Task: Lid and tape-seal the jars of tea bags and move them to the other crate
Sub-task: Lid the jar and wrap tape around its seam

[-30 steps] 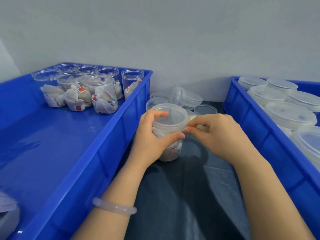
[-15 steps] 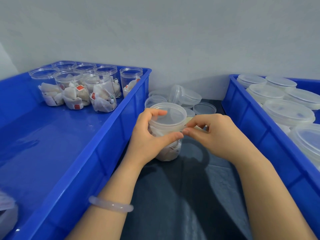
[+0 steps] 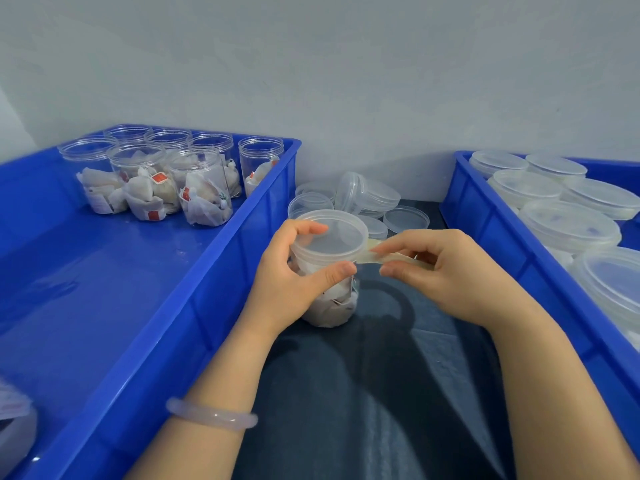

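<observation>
A clear jar of tea bags (image 3: pixel 334 303) stands on the dark table between two blue crates, with a translucent lid (image 3: pixel 332 235) on it. My left hand (image 3: pixel 294 278) grips the jar just under the lid, thumb on the seam. My right hand (image 3: pixel 446 271) pinches a strip of clear tape (image 3: pixel 377 257) that stretches from the lid's edge toward the right. The left crate (image 3: pixel 214 289) holds several open jars of tea bags (image 3: pixel 204 188) at its far end. The right crate (image 3: pixel 485 244) holds several lidded jars (image 3: pixel 568 226).
Loose translucent lids (image 3: pixel 377 199) lie in a pile on the table behind the jar, against the grey wall. A white object (image 3: pixel 14 427) sits in the left crate's near corner. Dark table surface (image 3: pixel 363 410) runs between the crates toward me.
My right hand has moved away to the right of the jar, drawing a strip of tape out from the lid's edge. My left hand stays on the jar.
</observation>
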A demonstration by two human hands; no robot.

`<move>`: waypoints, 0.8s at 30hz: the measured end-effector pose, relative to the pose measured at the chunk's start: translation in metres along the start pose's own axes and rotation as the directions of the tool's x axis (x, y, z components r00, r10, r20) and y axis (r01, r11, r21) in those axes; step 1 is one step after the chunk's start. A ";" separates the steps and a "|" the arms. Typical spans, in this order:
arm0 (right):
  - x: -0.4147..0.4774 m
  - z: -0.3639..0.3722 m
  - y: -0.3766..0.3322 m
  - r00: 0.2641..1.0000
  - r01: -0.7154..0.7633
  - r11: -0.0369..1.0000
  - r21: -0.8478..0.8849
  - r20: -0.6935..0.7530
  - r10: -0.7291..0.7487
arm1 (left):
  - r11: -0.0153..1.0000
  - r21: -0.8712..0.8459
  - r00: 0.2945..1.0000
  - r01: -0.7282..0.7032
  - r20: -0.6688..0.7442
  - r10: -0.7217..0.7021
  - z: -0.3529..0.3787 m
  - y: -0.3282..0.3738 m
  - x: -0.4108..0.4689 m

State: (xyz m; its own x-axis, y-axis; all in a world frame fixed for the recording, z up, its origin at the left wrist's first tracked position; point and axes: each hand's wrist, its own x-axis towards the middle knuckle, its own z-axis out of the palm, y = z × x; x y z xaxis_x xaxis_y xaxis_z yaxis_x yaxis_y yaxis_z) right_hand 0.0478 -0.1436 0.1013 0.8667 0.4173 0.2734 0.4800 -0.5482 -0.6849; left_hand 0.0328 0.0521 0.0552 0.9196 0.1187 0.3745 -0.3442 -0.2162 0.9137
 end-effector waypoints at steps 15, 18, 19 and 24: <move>0.004 0.014 -0.006 0.997 -0.073 0.975 -0.208 -0.046 0.065 | 0.993 0.120 0.996 -0.009 -0.085 0.020 0.009 -0.001 -0.006; 0.005 0.016 -0.010 0.993 -0.099 0.967 -0.234 -0.083 0.082 | 0.994 0.109 0.996 -0.010 -0.091 0.020 0.007 -0.003 -0.006; 0.005 0.017 -0.010 0.993 -0.099 0.968 -0.232 -0.082 0.082 | 0.995 0.103 0.996 -0.010 -0.083 0.019 0.005 -0.003 -0.005; 0.000 0.008 -0.010 0.984 -0.075 0.996 0.046 0.163 0.067 | 1.000 0.008 0.996 0.022 -0.083 -0.021 -0.004 -0.003 -0.005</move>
State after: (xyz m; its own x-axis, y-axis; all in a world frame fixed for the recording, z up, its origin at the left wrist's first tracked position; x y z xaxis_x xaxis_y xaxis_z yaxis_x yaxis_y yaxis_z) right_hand 0.0420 -0.1323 0.1025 0.8631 0.4921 0.1137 0.4068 -0.5438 -0.7340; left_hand 0.0280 0.0563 0.0515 0.9078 0.2031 0.3668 -0.3224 -0.2212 0.9204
